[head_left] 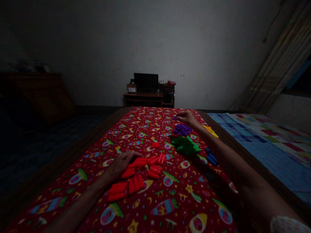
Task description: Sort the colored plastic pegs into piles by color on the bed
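Note:
My left hand (120, 164) lies low on the patterned red cloth (167, 207), fingers stretched out along the edge of the red plastic pieces (136, 183). These are rounded, tube-like pieces, lying in several small clusters, with one cluster a little apart farther up. Farther away, my right hand (186, 117) pinches a small purple plastic piece (175, 118) between its fingertips. Just below that hand is a heap of purple pieces (182, 130). Nearer to me lies a heap of green pieces (186, 145), with a bit of red at its upper left.
Blue pieces (212, 157) and yellow pieces (210, 130) lie to the right, partly behind my right forearm. A desk (143, 95) with a dark monitor (146, 82) stands by the far wall. A bed with a checked cover (274, 136) is at the right, a wooden cabinet (39, 94) at the left.

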The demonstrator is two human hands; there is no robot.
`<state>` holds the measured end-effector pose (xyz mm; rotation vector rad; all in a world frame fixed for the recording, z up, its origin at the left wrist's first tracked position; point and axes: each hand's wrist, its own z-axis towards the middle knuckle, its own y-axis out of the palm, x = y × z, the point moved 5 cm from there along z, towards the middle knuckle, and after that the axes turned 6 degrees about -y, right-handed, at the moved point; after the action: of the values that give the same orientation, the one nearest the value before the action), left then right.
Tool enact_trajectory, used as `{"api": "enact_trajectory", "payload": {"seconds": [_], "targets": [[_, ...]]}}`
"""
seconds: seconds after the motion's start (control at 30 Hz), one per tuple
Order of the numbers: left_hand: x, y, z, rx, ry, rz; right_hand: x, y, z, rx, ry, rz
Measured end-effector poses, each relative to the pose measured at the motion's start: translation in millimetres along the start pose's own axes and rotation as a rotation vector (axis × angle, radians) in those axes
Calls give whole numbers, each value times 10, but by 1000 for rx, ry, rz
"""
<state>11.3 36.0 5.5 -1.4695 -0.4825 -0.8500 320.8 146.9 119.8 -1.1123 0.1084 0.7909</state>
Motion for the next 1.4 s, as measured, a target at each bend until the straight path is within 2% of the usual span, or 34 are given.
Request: {"api": "enact_trajectory", "payload": {"seconds": [0.07, 0.13, 0.27, 0.4, 0.6, 0.83, 0.93, 1.0, 1.07, 1.13, 1.2, 1.3, 1.4], "targets": [[-14, 1, 0, -4, -7, -11, 321, -126, 36, 55, 115, -130], [-24, 2, -3, -9, -10, -17, 571, -145, 34, 66, 197, -234], [-52, 12, -3, -19, -2, -22, 835, -35, 9, 67, 300, -316], [-71, 21, 3, -22, -8, -31, 883, 65, 4, 55, 359, -367], [-5, -6, -13, 7, 2, -21, 878, 144, -45, -31, 448, -460], [15, -2, -22, -8, 8, -14, 829, 94, -83, -55, 388, -474], [28, -1, -24, -11, 27, -13, 644, 32, -53, -10, 300, -487], [34, -4, -24, -3, 31, -15, 391, 73, -25, -28, 178, -450], [34, -6, -23, 4, 24, -16, 39, 243, -31, -137, -4, -365], [34, -2, -24, -2, 14, -18, -358, 524, -114, -305, -222, -274], [37, 3, -29, -12, 9, -20, -673, 826, -246, -425, -349, -250], [43, 5, -40, -16, 0, -30, -875, 1206, -442, -543, -325, -321], [51, 10, -41, -27, 6, -25, -928, 1291, -599, -515, -298, -347]]}}
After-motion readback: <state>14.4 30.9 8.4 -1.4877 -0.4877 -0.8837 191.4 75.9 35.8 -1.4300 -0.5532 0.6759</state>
